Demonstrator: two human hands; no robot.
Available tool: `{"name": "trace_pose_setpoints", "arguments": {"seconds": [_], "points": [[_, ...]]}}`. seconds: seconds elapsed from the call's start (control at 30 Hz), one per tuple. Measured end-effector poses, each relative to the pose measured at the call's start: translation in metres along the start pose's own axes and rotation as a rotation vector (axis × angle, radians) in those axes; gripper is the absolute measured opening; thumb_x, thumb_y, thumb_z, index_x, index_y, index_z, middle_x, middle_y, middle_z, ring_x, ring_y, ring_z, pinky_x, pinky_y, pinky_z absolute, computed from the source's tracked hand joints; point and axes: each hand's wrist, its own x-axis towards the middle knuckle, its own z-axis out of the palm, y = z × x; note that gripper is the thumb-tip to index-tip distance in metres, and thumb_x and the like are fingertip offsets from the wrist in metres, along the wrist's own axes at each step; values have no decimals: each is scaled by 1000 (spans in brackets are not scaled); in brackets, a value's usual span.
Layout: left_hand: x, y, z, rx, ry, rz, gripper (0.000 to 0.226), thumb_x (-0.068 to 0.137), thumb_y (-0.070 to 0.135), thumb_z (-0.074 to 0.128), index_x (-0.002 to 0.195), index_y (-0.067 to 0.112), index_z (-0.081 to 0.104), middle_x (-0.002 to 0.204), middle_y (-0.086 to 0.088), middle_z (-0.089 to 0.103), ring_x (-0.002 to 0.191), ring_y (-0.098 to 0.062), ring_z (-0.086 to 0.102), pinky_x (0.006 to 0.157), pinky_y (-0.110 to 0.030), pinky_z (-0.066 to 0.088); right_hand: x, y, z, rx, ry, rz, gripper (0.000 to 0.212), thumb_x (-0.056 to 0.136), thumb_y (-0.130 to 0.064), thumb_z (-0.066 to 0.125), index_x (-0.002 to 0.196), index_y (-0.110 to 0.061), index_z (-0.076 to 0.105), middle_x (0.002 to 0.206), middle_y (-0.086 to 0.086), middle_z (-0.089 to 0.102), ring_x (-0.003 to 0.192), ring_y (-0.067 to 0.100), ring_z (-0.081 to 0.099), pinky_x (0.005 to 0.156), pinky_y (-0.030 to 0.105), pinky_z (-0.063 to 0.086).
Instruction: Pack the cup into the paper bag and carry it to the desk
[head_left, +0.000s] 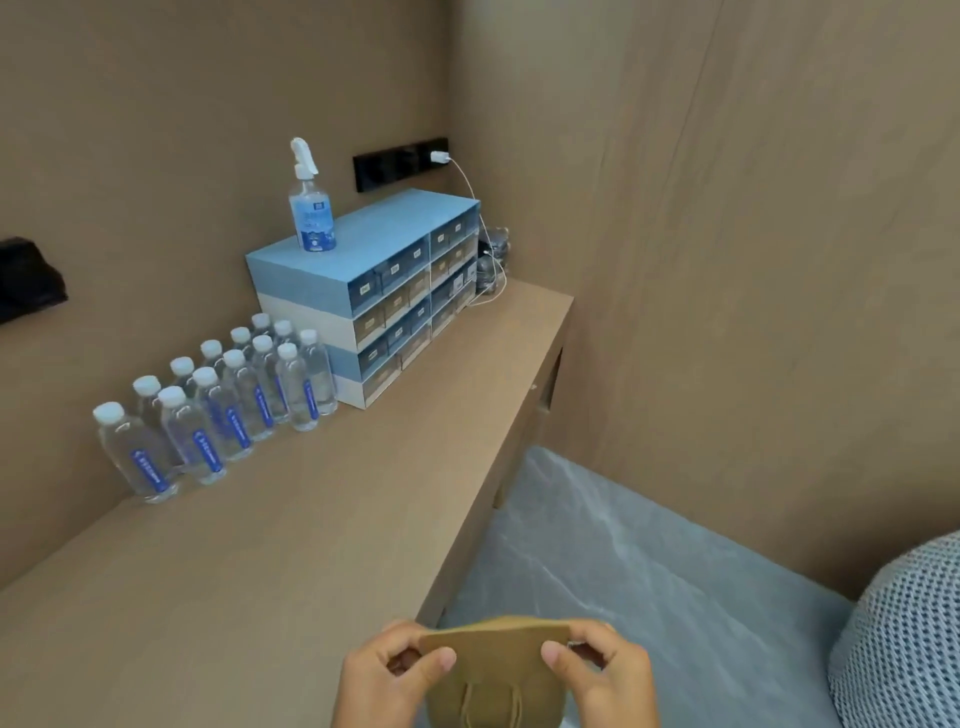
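My left hand (395, 670) and right hand (597, 670) pinch the paper bag (493, 660) by its top edge, fingers pressed on it, seemingly just off the surface (260, 571).

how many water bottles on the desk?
12 clear plastic water bottles with white caps, standing in two diagonal rows against the wall on the brown desk, left of the blue drawer organizer. Some may be hidden.
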Motion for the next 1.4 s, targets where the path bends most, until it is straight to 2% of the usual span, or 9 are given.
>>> {"name": "trace_pose_setpoints", "arguments": {"seconds": [0.07,0.17,0.43,0.73,0.93,1.1,1.23,1.33,1.4], "points": [[29,3,-6,-22,63,-8,18,65,-13,81,58,2,74,61,-13,53,53,-17,45,55,-28,37,34,-16,20,25,-66,1,41,69,14,76,54,-25,74,80,21,66,70,27,60,73,33,47],[64,0,-22,-34,196,-17,27,67,-10,81,52,11,73,57,-6,51,53,-16,43,54,-29,34,87,-32,54,-2,-215,-32,31,70,12,75,62,-18,76,83,24,67,73,30,60,74,38,46],[136,-25,-65,-131,636,-99,31,69,-13,78,51,11,70,56,-5,49,43,-8,44,39,-15,41,220,-49,178,-129,-738,-68,22,76,3,71,73,-18,77,61,-3,71,61,9,60,62,21,47],[197,-42,-55,-96,1039,-244,15,72,-7,78,62,-5,67,59,-5,51,48,-9,45,44,-15,41,322,-54,267,-232,-1125,-99,20,77,1,69,71,-16,76,70,4,76,60,7,65,56,11,48],[218,-43,-44,-56,1112,-348,11,74,-5,76,66,-1,70,61,-5,54,54,-12,48,46,-16,45,349,-41,284,-271,-1202,-102,16,77,1,71,71,-13,74,70,3,76,62,14,64,60,22,49],[225,-39,-37,-51,1121,-341,16,80,-5,70,73,9,74,71,-4,62,61,-14,54,52,-23,53,357,-30,286,-249,-1228,-107,21,80,-2,70,77,-22,76,77,-2,77,68,13,70,62,15,51],[226,-36,-34,-8,1126,-359,21,80,-1,73,76,20,75,67,8,66,58,-12,51,56,-16,47,360,-28,287,-241,-1232,-121,18,80,-5,71,79,-23,76,82,0,77,80,21,71,71,28,54],[224,-31,-34,32,1140,-382,21,78,5,77,82,26,75,61,15,63,61,-12,50,56,-12,40,360,-31,285,-269,-1250,-133,24,80,-7,72,93,-28,73,99,1,74,95,25,67,85,39,53],[223,-29,-33,42,1124,-390,24,77,13,79,92,30,73,82,14,66,78,-14,54,64,-15,41,363,-35,283,-294,-1288,-191,38,80,-13,74,111,-34,66,116,-5,68,110,17,60,94,37,48]]}}
